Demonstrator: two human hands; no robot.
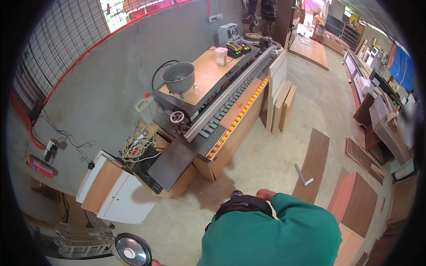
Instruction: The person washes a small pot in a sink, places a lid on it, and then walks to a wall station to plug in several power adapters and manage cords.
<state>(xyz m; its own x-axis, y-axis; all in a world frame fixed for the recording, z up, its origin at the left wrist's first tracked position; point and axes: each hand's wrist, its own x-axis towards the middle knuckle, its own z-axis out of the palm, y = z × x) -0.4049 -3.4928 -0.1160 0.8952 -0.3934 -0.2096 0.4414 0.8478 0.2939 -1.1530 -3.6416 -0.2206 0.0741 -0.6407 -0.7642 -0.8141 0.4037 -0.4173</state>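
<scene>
At the lower edge only a little of my left hand (157, 263) shows. It is against a round thing (133, 252) with a dark rim, a shiny glass-like face and a white middle, and seems to hold its edge; I cannot make out its exact kind. My right hand (265, 194) is at my waist, its fingers curled at the side of a dark waist pouch (244, 205). What lies inside those fingers is hidden. My green sleeve and shirt fill the bottom middle.
Ahead stands a long machine bench (235, 106) with orange rollers, a handwheel (177, 117) and a grey pot (178, 77). White and brown boards (120, 195) lean at left, near a folded ladder (84, 239). Brown planks (313, 168) and a metal square (304, 175) lie at right.
</scene>
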